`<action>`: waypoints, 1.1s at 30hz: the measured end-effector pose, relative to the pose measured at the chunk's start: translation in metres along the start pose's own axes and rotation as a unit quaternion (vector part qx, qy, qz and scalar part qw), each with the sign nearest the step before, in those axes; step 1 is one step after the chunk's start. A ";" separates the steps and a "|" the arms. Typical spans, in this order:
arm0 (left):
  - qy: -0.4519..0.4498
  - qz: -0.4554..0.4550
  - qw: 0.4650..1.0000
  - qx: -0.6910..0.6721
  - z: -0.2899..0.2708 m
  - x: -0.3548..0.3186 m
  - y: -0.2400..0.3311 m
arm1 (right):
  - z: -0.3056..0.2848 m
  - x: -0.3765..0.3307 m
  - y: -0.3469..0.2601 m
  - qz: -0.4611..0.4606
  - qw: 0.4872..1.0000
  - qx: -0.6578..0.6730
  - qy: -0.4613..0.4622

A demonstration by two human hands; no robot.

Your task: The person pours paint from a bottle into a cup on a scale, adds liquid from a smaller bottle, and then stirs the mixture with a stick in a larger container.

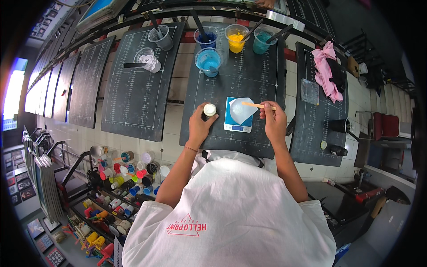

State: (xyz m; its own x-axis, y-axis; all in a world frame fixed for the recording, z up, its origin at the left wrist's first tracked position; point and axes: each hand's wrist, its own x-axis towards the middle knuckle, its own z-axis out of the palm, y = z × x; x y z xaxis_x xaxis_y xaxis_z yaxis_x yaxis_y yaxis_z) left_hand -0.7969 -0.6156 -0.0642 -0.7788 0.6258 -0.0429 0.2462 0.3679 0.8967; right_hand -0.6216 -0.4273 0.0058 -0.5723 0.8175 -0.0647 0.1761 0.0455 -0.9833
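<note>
White shirt (249,200) nearest, bare forearms reaching up from either side; thin bracelet (191,148) on the left wrist. Low at left, a crowd of mixed-colour pots (147,156), some tipped, many too small to sort. Left hand (200,123) is over the left edge of the dark gridded tabletop (222,95), fingers curled around a small white-topped jar (210,109); cannot tell if it is lifted or resting, nor if it is capped. Right hand (275,122) pinches a wooden stick (254,105) between thumb and fingers, narrow grip, stick pointing left over a translucent container (240,112). Cannot tell if the tip touches the contents. Container sits on a blue-and-white scale (240,128), between the two hands, jar just left of it. Right tabletop (311,129): dark bottle (339,151) on its side, small round lid (324,145) beside it, black cup (340,125), then clear tray (310,91) and pink cloth (327,73). Red chair (386,125) beyond, at right. Farther up the middle: light blue cup (208,61), then dark blue cup (207,40), yellow cup (236,41) and teal cup (263,45) in a row, dark handles in those three. Left tabletop (129,98): white cup (150,62), grey cup (163,40) behind it. Farthest, at the top edge, part of another person's hand (266,3).
</note>
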 end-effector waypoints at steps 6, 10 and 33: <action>-0.010 -0.004 1.000 -0.001 0.002 -0.002 -0.003 | -0.001 -0.001 0.006 0.014 1.000 -0.010 0.000; -0.010 0.008 1.000 0.019 0.001 -0.003 -0.001 | 0.001 0.001 0.015 0.019 1.000 -0.016 -0.001; -0.016 0.023 0.998 0.051 -0.001 -0.003 0.002 | 0.014 0.009 0.047 0.057 0.996 -0.068 -0.022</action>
State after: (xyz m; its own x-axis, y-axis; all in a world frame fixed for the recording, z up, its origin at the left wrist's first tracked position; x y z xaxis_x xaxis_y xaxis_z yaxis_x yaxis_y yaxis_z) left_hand -0.7947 -0.6171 -0.0614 -0.7470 0.6645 -0.0177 0.3400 0.4048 0.8488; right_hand -0.6297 -0.4263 -0.0435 -0.5762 0.7963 -0.1841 0.3460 0.0336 -0.9376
